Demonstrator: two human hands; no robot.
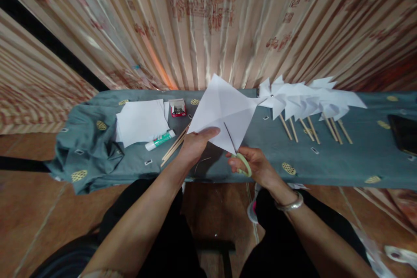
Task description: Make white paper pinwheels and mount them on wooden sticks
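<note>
A white square sheet of paper [220, 102] with crease lines is held up over the bench. My left hand [198, 141] pinches its lower left side, thumb on top. My right hand [252, 163] grips scissors [244, 165] by their pale green handles. One dark blade lies over the face of the paper, reaching in from the bottom corner; the other blade is hidden behind the sheet. Just right of the paper, several white paper pinwheels [302, 97] on wooden sticks lie overlapping in a row.
On the patterned green cloth [270, 165] at left lie a stack of white paper [141, 119], a glue stick [160, 140], a small red box [177, 107] of tiny metal pieces and several wooden sticks [172, 150]. A dark phone-like object [404, 132] rests far right. A curtain [208, 21] hangs behind.
</note>
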